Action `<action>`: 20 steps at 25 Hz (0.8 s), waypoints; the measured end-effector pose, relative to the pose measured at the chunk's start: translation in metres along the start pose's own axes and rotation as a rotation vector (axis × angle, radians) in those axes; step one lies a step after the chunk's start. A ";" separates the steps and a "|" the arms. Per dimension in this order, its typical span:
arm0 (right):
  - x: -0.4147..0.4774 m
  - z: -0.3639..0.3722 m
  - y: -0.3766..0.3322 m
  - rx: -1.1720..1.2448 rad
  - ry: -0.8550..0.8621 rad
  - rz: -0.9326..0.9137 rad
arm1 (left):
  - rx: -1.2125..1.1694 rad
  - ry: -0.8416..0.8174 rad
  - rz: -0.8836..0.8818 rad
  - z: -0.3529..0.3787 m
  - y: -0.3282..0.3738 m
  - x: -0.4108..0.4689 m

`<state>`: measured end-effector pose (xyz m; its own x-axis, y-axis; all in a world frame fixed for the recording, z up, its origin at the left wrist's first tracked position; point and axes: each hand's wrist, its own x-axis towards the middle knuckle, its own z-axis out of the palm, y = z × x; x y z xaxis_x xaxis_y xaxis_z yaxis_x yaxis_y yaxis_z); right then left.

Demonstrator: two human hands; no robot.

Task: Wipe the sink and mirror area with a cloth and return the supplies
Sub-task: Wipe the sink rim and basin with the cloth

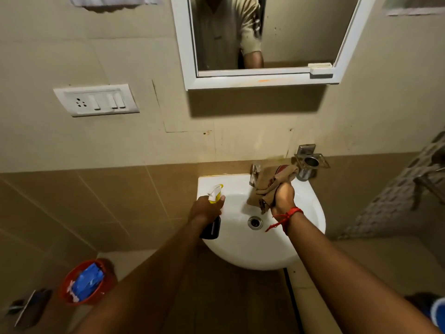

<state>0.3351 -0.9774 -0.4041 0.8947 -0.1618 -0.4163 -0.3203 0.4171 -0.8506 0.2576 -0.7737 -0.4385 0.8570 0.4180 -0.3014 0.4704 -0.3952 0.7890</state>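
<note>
The right hand (284, 197) has a closed grip on a bunched brown cloth (269, 186), pressed against the tap (254, 175) at the back of the sink (310, 213). The left hand (204, 210) is wrapped around a spray bottle (214, 213), its nozzle over the left rim. To wipe well, the cloth should probably work around the tap base, then sweep the basin toward the drain (255, 222). The mirror (289, 32) hangs above, well apart.

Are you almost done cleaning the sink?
Not yet. The right hand rubs a brown cloth on the tap; the left hand holds the spray bottle. The mirror still shows spots, and the supplies aren't put back.
</note>
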 end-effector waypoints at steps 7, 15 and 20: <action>-0.010 -0.046 0.047 -0.097 0.093 0.239 | 0.096 -0.029 -0.056 0.017 -0.019 0.038; 0.053 0.068 0.113 -0.407 0.098 -0.632 | -0.028 -0.059 0.087 -0.011 -0.028 0.073; 0.160 0.064 0.157 -1.663 -0.025 -0.987 | -0.107 -0.031 0.168 -0.021 -0.044 0.110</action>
<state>0.4474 -0.8801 -0.5837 0.9154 0.2458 0.3189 0.3071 -0.9384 -0.1582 0.3267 -0.6937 -0.4951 0.9284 0.3275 -0.1758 0.2965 -0.3672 0.8816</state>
